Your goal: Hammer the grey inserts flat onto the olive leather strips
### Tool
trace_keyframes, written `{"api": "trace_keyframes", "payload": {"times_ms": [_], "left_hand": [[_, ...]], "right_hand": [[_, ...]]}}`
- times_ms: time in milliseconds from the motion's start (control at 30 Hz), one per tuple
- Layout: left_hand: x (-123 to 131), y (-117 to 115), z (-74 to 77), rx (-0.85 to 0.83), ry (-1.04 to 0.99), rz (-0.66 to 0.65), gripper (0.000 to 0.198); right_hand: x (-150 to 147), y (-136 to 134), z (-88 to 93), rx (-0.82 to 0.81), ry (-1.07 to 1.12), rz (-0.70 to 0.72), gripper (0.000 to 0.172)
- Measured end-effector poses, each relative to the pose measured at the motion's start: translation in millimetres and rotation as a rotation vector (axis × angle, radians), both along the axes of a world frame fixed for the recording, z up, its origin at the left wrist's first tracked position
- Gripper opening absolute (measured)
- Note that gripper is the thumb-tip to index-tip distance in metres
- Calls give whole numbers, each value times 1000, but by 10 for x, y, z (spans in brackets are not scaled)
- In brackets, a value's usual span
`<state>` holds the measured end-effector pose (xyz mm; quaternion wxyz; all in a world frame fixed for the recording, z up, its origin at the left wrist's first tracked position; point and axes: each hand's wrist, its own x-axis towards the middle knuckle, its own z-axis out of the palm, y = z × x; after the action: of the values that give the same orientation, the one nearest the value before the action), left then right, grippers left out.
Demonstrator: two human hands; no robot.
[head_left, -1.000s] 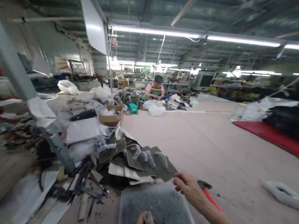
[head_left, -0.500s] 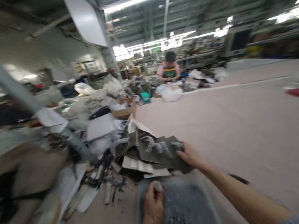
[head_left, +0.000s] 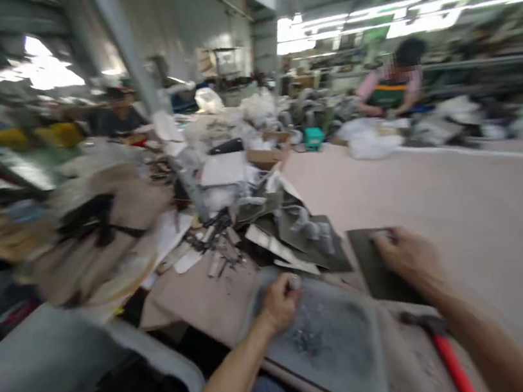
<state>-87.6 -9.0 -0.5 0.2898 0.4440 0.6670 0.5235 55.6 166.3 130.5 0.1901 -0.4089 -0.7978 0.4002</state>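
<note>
My left hand (head_left: 280,302) is closed around a small pale grey piece (head_left: 294,281), too blurred to name, above the left part of a grey tray (head_left: 359,377). Small dark bits lie in the tray. To the right, my right hand (head_left: 409,256) grips a dark olive flat panel (head_left: 365,259) by its upper part, with fingers bent over it. That panel lies on the pinkish table cover, apart from a pile of similar dark panels (head_left: 333,257) with clear plastic strips on it. Blur hides the right fingertips.
A red-handled hammer (head_left: 453,364) lies right of the tray. Loose scraps (head_left: 223,253) and a metal post (head_left: 187,187) stand to the left, near a grey bin (head_left: 189,375). A teal box (head_left: 314,138) sits farther back. One person (head_left: 390,90) works across the table, another (head_left: 118,115) far left.
My right hand has drawn a dark panel rightward, away from the pile. My left hand stays over the tray with its small piece. The view has swung left, bringing the bin and hammer into sight.
</note>
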Motion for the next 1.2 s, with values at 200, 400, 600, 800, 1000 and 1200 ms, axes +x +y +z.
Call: {"api": "trace_keyframes", "payload": {"times_ms": [200, 400, 600, 800, 1000, 1200], "left_hand": [[-214, 166, -181, 3, -71, -66, 28], [-179, 105, -124, 3, -120, -59, 34], [187, 269, 178, 72, -262, -120, 34], [695, 517, 106, 57, -441, -275, 35], [758, 617, -97, 75, -448, -253, 38], [740, 607, -106, 62, -390, -287, 34]], "right_hand": [[696, -1174, -471, 238, -388, -472, 37], [553, -1953, -886, 55, -389, -465, 39], [625, -1944, -860, -25, -334, -449, 40], [646, -1958, -971, 44, -176, -461, 33], [703, -1901, -1055, 92, -191, -413, 32], [778, -1864, -1127, 17, -106, -409, 35]]}}
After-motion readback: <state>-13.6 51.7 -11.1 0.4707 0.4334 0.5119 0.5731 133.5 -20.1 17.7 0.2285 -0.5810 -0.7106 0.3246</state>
